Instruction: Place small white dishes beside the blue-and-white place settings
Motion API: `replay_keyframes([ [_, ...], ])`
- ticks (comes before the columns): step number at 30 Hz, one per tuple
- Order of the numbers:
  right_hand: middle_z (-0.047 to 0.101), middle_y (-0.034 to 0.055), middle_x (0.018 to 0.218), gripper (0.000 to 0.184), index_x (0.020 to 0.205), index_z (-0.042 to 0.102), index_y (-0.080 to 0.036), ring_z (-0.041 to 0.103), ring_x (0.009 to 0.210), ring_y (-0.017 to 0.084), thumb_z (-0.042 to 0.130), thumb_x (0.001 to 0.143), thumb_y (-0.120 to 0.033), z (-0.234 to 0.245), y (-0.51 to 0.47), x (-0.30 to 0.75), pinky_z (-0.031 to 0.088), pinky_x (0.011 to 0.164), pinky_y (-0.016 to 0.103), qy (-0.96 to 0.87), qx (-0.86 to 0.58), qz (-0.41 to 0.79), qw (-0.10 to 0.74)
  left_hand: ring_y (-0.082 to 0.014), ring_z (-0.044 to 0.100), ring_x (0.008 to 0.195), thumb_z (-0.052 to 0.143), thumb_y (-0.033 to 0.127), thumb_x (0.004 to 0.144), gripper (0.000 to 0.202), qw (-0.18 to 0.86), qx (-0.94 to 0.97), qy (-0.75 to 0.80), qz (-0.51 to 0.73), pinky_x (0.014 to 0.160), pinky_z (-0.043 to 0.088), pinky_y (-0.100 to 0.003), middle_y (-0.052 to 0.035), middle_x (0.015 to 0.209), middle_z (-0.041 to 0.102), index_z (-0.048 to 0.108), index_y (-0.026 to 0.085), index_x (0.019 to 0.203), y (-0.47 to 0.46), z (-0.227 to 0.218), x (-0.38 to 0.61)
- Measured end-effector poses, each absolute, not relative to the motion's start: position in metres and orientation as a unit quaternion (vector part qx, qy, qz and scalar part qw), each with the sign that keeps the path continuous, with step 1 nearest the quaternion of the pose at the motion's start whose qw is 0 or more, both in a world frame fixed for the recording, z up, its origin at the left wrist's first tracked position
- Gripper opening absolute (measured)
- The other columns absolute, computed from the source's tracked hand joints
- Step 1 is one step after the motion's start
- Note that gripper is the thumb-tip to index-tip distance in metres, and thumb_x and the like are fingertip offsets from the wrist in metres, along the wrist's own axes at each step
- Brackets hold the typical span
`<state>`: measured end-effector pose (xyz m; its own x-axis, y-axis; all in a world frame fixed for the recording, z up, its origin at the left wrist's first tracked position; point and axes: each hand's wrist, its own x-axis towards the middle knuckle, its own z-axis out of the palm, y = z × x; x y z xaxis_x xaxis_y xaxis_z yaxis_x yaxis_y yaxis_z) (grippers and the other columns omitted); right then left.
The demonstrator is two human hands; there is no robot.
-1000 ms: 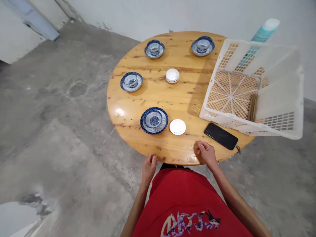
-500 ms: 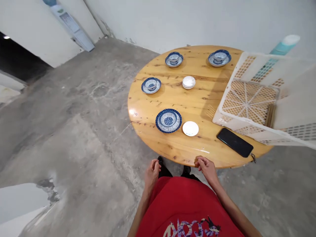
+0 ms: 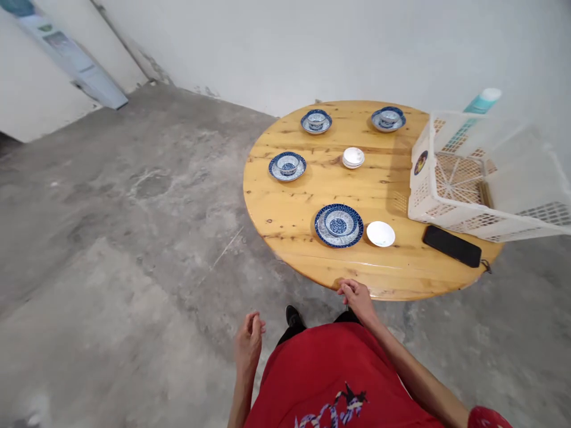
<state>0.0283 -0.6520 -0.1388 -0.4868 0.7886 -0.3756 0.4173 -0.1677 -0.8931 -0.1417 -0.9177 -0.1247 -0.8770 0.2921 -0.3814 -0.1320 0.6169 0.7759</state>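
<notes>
My left hand point(image 3: 250, 342) hangs over the floor, left of my red shirt, with loosely curled fingers slightly apart and nothing in them. At the near table edge is my right hand point(image 3: 355, 297), half curled and holding nothing; whether it touches the edge I cannot tell. Closest to it on the table are a blue-patterned plate point(image 3: 319, 233) with a matching bowl point(image 3: 339, 224) in it, and a small white dish point(image 3: 380, 234) just to their right. A stack of small white dishes point(image 3: 354, 157) sits near the table's middle.
Three more plates with bowls stand along the far side of the round wooden table point(image 3: 312, 190). On the right are a white plastic basket point(image 3: 422, 199), a black phone point(image 3: 452, 246) and a turquoise bottle-like object point(image 3: 482, 102). A water dispenser point(image 3: 75, 59) stands by the wall.
The view has swung left, so the table sits farther right in it. My left hand has moved away from the table, out to the left. The dishes have not moved on the table.
</notes>
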Motion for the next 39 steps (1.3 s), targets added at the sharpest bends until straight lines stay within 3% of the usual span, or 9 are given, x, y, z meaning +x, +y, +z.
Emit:
replay_keyframes([
  [6, 0.065, -0.0007, 0.062, 0.026, 0.08, 0.065, -0.018, 0.052, 0.04, 0.01, 0.05, 0.076, -0.038, -0.143, -0.698, -0.026, 0.039, 0.043, 0.021, -0.614, -0.476, 0.609, 0.16, -0.0243, 0.07, 0.075, 0.046, 0.058, 0.077, 0.049, 0.249, 0.029, 0.884, 0.395, 0.071, 0.055, -0.037, -0.0064, 0.083, 0.073, 0.063, 0.019, 0.102, -0.984, -0.14, -0.21],
  [11, 0.065, 0.0009, 0.059, 0.023, 0.075, 0.064, -0.015, 0.051, 0.038, 0.01, 0.055, 0.074, -0.036, -0.142, -0.667, -0.012, 0.035, 0.038, 0.019, -0.482, -0.606, 0.566, 0.281, -0.0228, 0.069, 0.073, 0.049, 0.059, 0.076, 0.049, 0.27, 0.05, 0.873, 0.404, 0.073, 0.055, -0.037, -0.005, 0.084, 0.072, 0.062, 0.019, 0.102, -0.979, -0.149, -0.239],
  [18, 0.067, 0.0019, 0.065, 0.02, 0.078, 0.056, -0.017, 0.055, 0.046, 0.008, 0.058, 0.081, -0.037, -0.139, -0.556, 0.012, 0.038, 0.039, 0.016, -0.382, -0.692, 0.441, 0.425, -0.0225, 0.068, 0.075, 0.049, 0.06, 0.077, 0.047, 0.302, 0.131, 0.861, 0.387, 0.075, 0.054, -0.037, -0.0035, 0.083, 0.071, 0.061, 0.022, 0.102, -0.923, -0.141, -0.293],
  [23, 0.066, 0.0018, 0.065, 0.03, 0.074, 0.056, -0.017, 0.055, 0.044, 0.007, 0.061, 0.084, -0.045, -0.144, -0.516, 0.002, 0.041, 0.038, 0.016, -0.343, -0.697, 0.439, 0.452, -0.0235, 0.069, 0.079, 0.048, 0.062, 0.078, 0.048, 0.297, 0.171, 0.872, 0.349, 0.076, 0.053, -0.036, -0.0041, 0.084, 0.071, 0.062, 0.023, 0.102, -0.884, -0.124, -0.34],
  [39, 0.067, 0.0038, 0.062, 0.047, 0.078, 0.064, -0.014, 0.06, 0.047, 0.013, 0.068, 0.074, -0.06, -0.155, -0.523, -0.004, 0.049, 0.041, 0.022, -0.282, -0.705, 0.399, 0.513, -0.0207, 0.066, 0.065, 0.049, 0.065, 0.076, 0.053, 0.344, 0.25, 0.837, 0.343, 0.068, 0.055, -0.036, -0.0048, 0.075, 0.069, 0.062, 0.018, 0.096, -0.787, -0.105, -0.405],
])
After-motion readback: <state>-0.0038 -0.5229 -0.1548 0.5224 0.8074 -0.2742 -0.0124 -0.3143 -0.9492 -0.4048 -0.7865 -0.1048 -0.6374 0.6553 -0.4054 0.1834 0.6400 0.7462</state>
